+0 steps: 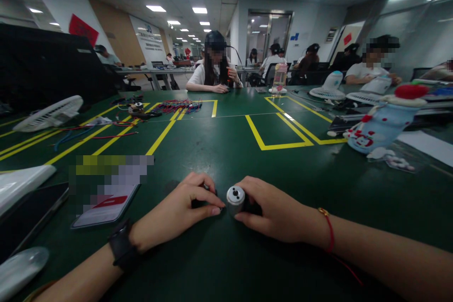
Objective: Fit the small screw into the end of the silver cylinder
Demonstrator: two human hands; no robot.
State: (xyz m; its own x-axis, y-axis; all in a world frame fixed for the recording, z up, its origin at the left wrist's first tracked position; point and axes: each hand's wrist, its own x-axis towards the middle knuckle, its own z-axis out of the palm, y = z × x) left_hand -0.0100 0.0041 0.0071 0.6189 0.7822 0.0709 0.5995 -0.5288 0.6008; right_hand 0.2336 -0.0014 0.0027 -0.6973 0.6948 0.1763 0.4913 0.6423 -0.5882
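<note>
My right hand (pixel 267 205) is wrapped round a small silver cylindrical motor (pixel 236 196), which stands upright on the green table (pixel 198 264). Its round end faces up and shows dark holes. Just left of it is my left hand (pixel 193 200), with thumb and forefinger pinched together close to the motor's side. Whatever those fingertips hold, if anything, is too small to make out. A dark watch sits on my left wrist, a red cord on my right.
To the left are a card in a clear sleeve (pixel 106 212), a dark tablet-like slab (pixel 31 217), and a mouse (pixel 23 269). Wires (pixel 180 106) and a white fan (pixel 51 113) sit farther back. At right stands a blue cup (pixel 384 125). A person (pixel 214 68) sits opposite.
</note>
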